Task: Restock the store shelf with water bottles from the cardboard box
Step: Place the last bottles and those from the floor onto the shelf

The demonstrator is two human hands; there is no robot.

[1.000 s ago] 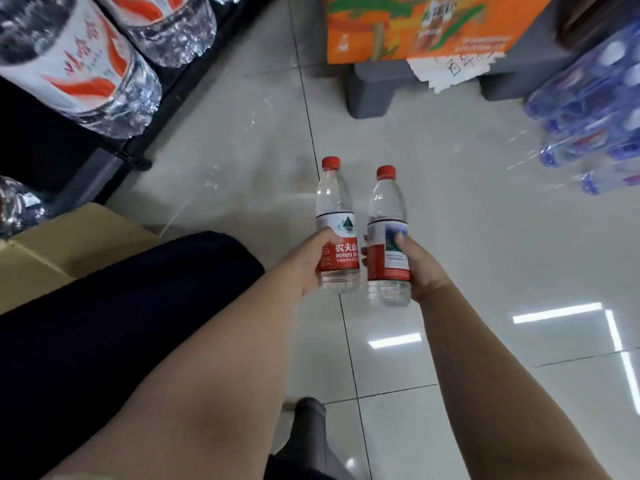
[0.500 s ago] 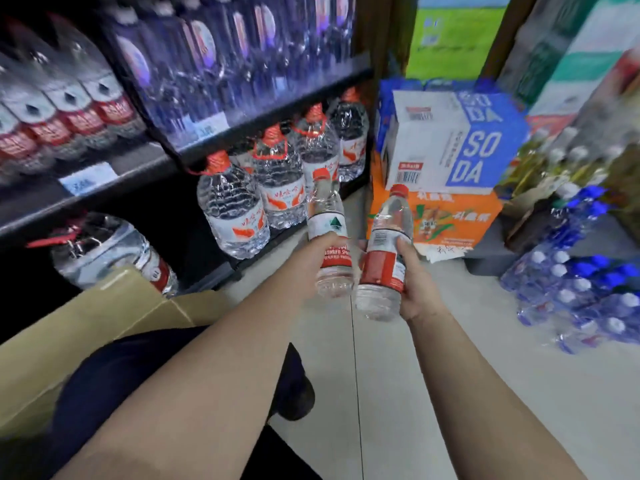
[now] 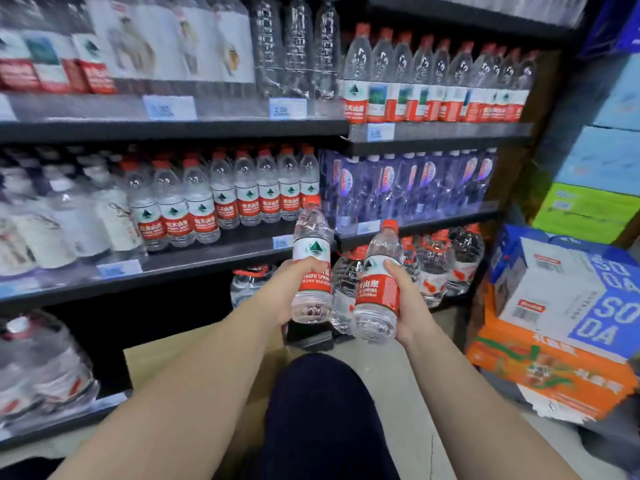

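Bottles fill both my hands, one apiece. My left hand [image 3: 289, 285] curls round the red band of the left bottle [image 3: 312, 249], a red-capped water bottle, and holds it upright in front of the middle shelf [image 3: 207, 259]. My right hand [image 3: 405, 303] grips the right bottle [image 3: 379, 292], of the same make, by its red label with the thumb laid across the front. This one leans a little to the left, with its base near the other's. The two are just beside each other; I cannot tell whether they touch.

On the middle shelf, up and to the left of my left bottle, stands a row of matching bottles [image 3: 242, 197], with blue-tinted bottles [image 3: 408, 185] in the next bay to the right. Large water jugs [image 3: 436, 268] sit on the lowest level, behind what I hold. The cardboard box [image 3: 149, 358] lies on the floor under my left forearm, beside my knee [image 3: 322, 410] in dark trousers; its inside is hidden. At right a white and blue soda carton [image 3: 568, 296] rests on an orange carton [image 3: 540, 372].
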